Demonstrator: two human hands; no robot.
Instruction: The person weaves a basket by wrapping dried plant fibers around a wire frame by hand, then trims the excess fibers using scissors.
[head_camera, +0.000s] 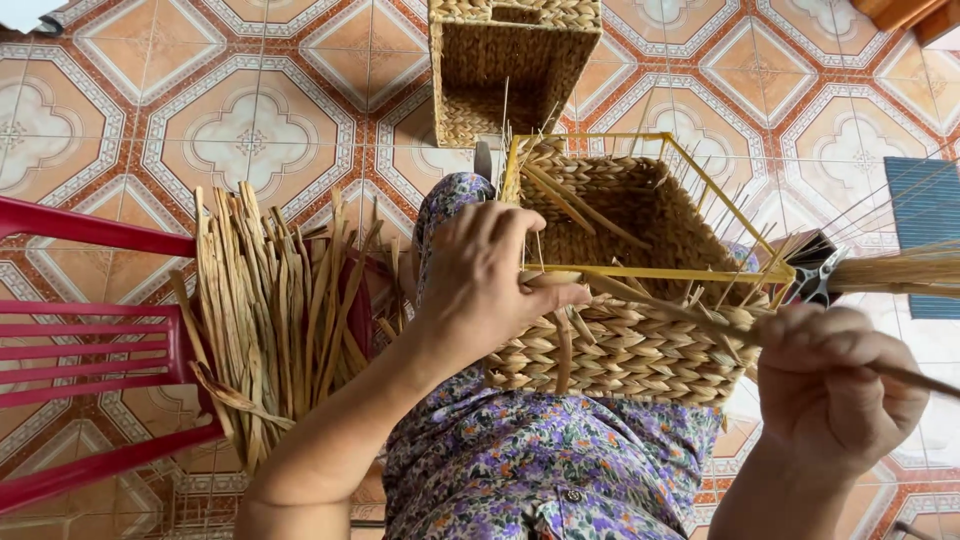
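Note:
A half-woven straw basket (640, 340) on a yellow wire frame (690, 272) rests on my lap, which is covered by floral cloth. My left hand (480, 280) presses on the basket's near left corner, thumb against the rim where a straw strand crosses the wire. My right hand (830, 385) is closed around a twisted straw strand (680, 312) that runs from the rim out to the right. Loose straw ends stick up along the frame.
A bundle of dried straw (270, 310) lies on a red plastic chair (90, 350) at my left. A finished woven basket (510, 70) stands on the patterned tile floor ahead. A blue mat (925, 215) and a dark object lie to the right.

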